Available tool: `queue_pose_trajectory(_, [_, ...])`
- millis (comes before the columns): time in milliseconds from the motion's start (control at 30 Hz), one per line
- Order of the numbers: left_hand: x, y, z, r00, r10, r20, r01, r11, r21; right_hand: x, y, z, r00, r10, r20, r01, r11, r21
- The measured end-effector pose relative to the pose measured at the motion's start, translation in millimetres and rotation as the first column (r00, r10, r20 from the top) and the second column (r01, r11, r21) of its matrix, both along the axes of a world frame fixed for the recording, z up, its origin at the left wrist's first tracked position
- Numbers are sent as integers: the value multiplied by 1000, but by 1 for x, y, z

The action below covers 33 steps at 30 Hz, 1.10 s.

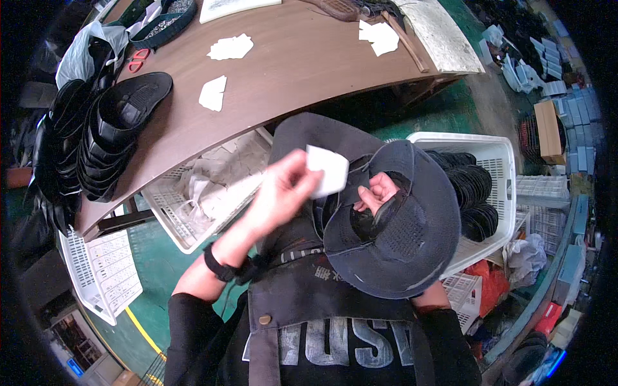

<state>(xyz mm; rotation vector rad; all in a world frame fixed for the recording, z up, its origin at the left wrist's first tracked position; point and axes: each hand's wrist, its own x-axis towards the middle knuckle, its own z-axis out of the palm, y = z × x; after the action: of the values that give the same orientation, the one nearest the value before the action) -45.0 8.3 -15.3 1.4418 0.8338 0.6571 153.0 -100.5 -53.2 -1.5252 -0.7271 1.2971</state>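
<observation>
My left hand (283, 190) is closed, pinching a white paper-like piece (331, 172) with cut corners between thumb and fingers. It hovers above my lap, beside a dark mesh piece (412, 248) that looks like a shoe upper with rounded, stitched edges. My right hand (380, 193) shows through the upper's opening, its fingers curled and gripping the material near the edge. The rest of that hand and most of its forearm are hidden behind the upper. The white piece appears close to the upper; whether they touch, I cannot tell.
More white pieces (230, 47) lie on the brown table (290, 64), near red-handled scissors (138, 60). Stacked black slippers (132, 103) crowd its left end. A white crate (508, 186) of dark curved pieces stands at my right; another crate (187, 235) sits under the table edge.
</observation>
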Motion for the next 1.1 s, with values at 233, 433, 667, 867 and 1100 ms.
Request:
queue_pose_trajectory(233, [28,-20,10,926,-146,-347,251,926,281,-3,-14,5,1000,-11,0,11,996,89])
queue_pose_trajectory(433, [26,-8,3,897,-219,-384,354,876,327,1,-22,-9,987,136,84,-146,980,133])
queue_pose_trajectory(667, [34,1,-12,869,-371,-327,425,899,108,-4,-26,-8,976,130,177,-156,978,139])
queue_pose_trajectory(867, [36,9,-15,843,-415,-343,442,897,-1,-14,-30,-3,979,-130,156,88,965,247])
queue_pose_trajectory(1100, [51,-16,-35,905,-160,-395,278,924,262,-19,-31,6,988,-25,155,2,989,149])
